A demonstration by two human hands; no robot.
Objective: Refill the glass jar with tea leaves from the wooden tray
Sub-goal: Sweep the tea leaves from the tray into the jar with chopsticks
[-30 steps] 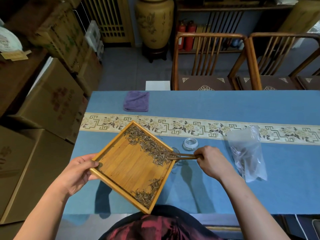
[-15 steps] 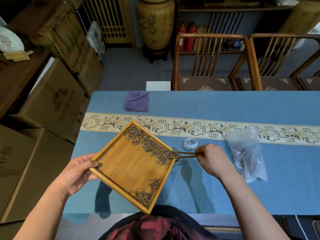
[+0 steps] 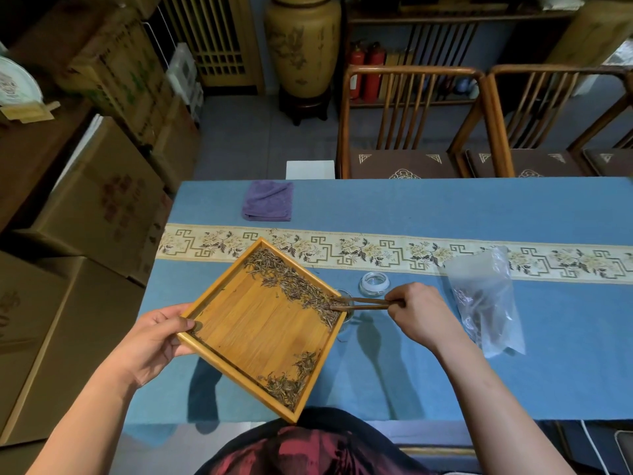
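The square wooden tray [image 3: 260,323] is gripped tilted by the left hand [image 3: 156,341] so dry tea leaves [image 3: 294,286] are raked by brown wooden tongs [image 3: 359,302], pinched in right-hand fingers [image 3: 394,299], toward the half-hidden glass jar [image 3: 346,315].

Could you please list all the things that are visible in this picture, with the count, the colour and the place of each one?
wooden tray: 1, yellow-brown, held tilted over the table's near left part
tea leaves: many, dark, along the tray's far right edge and in its near corner
wooden tongs: 1, brown, tips in the leaves at the tray's right corner
glass jar: 1, clear, mostly hidden behind the tray's right corner
glass lid: 1, clear, beyond the tongs
plastic bag: 1, clear, right of the lid
cloth: 1, purple, far left of the table
table: 1, blue cover with patterned band
chairs: 2, wood, beyond the table
left hand: grip on the tray's left corner
right hand: grip on the tongs
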